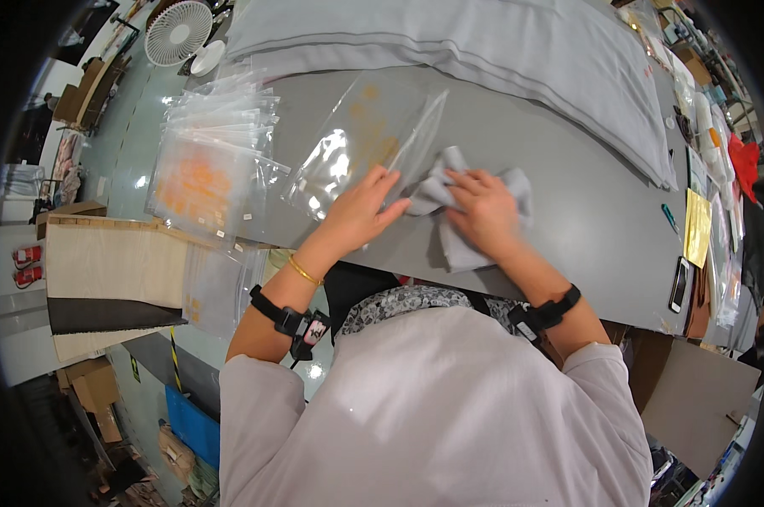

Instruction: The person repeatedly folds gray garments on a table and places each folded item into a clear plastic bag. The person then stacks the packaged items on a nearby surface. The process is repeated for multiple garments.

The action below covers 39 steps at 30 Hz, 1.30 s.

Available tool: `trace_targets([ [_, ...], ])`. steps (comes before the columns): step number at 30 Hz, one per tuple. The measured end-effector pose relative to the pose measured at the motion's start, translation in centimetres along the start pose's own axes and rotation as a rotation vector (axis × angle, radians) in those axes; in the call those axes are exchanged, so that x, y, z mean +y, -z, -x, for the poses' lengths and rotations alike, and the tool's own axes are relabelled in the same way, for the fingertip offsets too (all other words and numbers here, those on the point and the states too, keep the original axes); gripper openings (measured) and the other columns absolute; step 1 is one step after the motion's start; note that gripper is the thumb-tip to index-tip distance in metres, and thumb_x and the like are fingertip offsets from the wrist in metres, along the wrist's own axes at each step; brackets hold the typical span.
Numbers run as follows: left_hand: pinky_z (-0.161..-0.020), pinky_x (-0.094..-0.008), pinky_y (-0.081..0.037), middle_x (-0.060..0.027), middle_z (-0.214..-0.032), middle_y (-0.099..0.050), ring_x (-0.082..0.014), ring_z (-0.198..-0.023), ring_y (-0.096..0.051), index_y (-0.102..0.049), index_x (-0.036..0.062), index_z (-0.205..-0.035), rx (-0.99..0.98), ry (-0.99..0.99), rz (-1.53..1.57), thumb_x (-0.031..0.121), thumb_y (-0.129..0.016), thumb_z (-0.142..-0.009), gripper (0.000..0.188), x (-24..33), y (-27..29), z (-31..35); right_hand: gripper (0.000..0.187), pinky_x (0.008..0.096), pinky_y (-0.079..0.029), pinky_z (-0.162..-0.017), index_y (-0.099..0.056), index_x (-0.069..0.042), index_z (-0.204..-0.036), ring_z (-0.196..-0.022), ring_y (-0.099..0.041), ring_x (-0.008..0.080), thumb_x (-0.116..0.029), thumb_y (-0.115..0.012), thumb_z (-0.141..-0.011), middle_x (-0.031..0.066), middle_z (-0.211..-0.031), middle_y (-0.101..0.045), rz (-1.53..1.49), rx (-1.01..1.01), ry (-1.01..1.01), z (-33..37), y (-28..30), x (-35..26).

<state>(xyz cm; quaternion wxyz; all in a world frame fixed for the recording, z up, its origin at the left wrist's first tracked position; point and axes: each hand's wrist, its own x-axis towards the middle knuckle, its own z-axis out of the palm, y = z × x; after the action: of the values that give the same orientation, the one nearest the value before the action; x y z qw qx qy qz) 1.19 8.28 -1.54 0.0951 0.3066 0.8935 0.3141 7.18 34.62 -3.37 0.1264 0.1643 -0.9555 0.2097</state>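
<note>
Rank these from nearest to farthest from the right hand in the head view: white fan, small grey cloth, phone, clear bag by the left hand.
1. Small grey cloth: under the right hand, touching it.
2. Clear bag: to its left, by the left hand.
3. Phone: to its right, near the table's edge.
4. White fan: far upper left.

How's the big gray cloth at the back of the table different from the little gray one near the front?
The big cloth stretches across much of the far side, while the little cloth covers a small patch. The big cloth lies mostly smooth in long layers; the little cloth is bunched and wrinkled. Both are gray and lie on the table.
</note>
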Motion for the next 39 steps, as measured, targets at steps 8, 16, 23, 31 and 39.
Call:
trace_targets([
  [8, -0.077, -0.0484, -0.055, -0.0112, -0.119, -0.06, -0.0404, -0.093, -0.066, -0.058, 0.0101, -0.133, -0.013, 0.014, 0.022, 0.002, -0.06, -0.089, 0.044, 3.2, -4.4, -0.6, 0.038, 0.0419, -0.053, -0.093, -0.075, -0.006, -0.108, -0.116, -0.064, 0.0298, -0.017, -0.083, -0.072, 0.008, -0.129, -0.07, -0.098, 0.204, 0.073, 0.8, 2.1, -1.8],
  [16, -0.067, -0.0398, -0.057, -0.008, -0.125, -0.057, -0.0259, -0.091, -0.069, -0.056, 0.0022, -0.137, 0.188, -0.305, -0.386, 0.003, -0.062, -0.084, 0.053, 5.8, 2.4, -0.7, 0.051, 0.0571, -0.036, -0.111, -0.071, -0.011, -0.125, -0.136, -0.048, 0.0478, -0.039, -0.076, -0.082, 0.0256, -0.145, -0.055, 0.146, 0.008, 0.035, -4.4, -3.2, -3.5],
  [23, -0.073, -0.037, -0.057, -0.0169, -0.125, -0.061, -0.0283, -0.091, -0.066, -0.063, -0.0001, -0.13, 0.218, -0.386, -0.346, 0.005, -0.07, -0.079, 0.051, 6.6, 3.5, 3.7, 0.071, 0.0617, -0.018, -0.124, -0.057, -0.023, -0.146, -0.152, -0.026, 0.0494, -0.042, -0.075, -0.079, 0.0253, -0.161, -0.036, -0.005, -0.147, 0.174, -7.3, 1.6, -3.7],
  [31, -0.114, -0.0514, -0.04, -0.0283, -0.143, -0.048, -0.0458, -0.139, -0.043, -0.052, -0.009, -0.137, 0.006, -0.427, -0.114, 0.028, -0.076, -0.087, 0.067, 5.5, -6.4, 4.4, 0.07, 0.0598, -0.025, -0.123, -0.051, -0.032, -0.152, -0.151, -0.031, 0.0435, -0.015, -0.07, -0.087, 0.0156, -0.162, -0.037, 0.117, -0.189, 0.323, -5.4, -2.1, -0.2],
  [39, -0.118, -0.0566, -0.031, -0.0327, -0.145, -0.041, -0.0501, -0.14, -0.036, -0.047, -0.0087, -0.142, 0.083, -0.159, -0.265, 0.047, -0.073, -0.089, 0.08, 4.4, -5.6, 2.1, 0.063, 0.0729, -0.021, -0.116, -0.053, -0.041, -0.149, -0.149, -0.025, 0.0547, -0.023, -0.071, -0.091, 0.0268, -0.164, -0.028, 0.19, -0.285, 0.135, -9.1, -2.8, -4.2],
])
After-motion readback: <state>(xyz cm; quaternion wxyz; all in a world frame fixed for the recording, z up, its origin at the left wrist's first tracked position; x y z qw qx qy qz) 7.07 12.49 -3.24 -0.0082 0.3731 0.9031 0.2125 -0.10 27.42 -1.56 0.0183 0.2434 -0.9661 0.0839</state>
